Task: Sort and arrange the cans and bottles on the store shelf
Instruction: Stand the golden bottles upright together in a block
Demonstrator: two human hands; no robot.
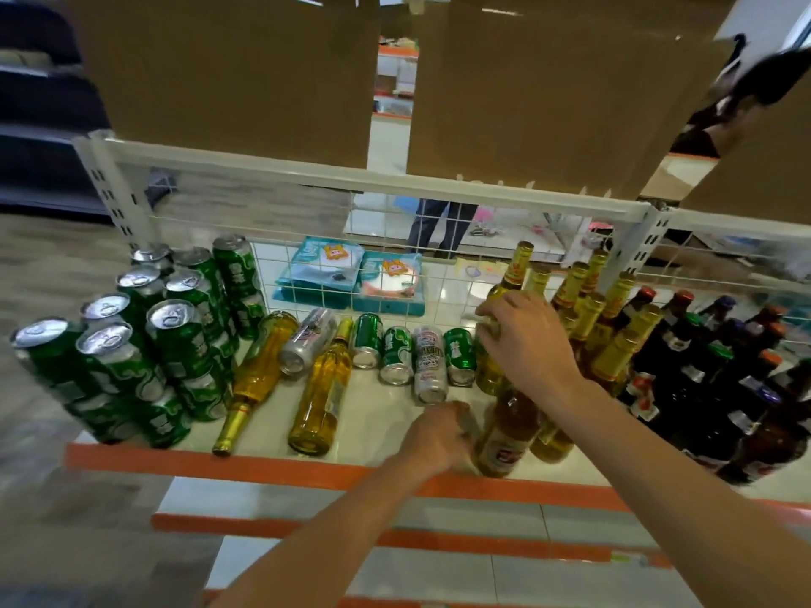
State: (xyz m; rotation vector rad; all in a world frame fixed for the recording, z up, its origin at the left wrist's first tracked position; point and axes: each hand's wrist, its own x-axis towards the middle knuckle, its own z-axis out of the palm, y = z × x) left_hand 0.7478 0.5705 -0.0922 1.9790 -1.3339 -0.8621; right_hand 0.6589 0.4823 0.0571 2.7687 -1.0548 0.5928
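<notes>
The right hand [526, 340] curls its fingers round a yellow bottle [488, 373] standing on the shelf [386, 425]. The left hand [436, 432] is bent against a brown bottle [504, 436] by the front edge (too blurry to see if it holds on). Cans [397, 353] lie nearby.

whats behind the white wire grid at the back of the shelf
Two teal packets with cartoon prints and a person's dark-trousered legs show through it. Brown cardboard sheets above hide the rest.

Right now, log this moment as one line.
left hand at amber bottle, grip unclear | right hand grips yellow bottle | loose cans lying
</notes>
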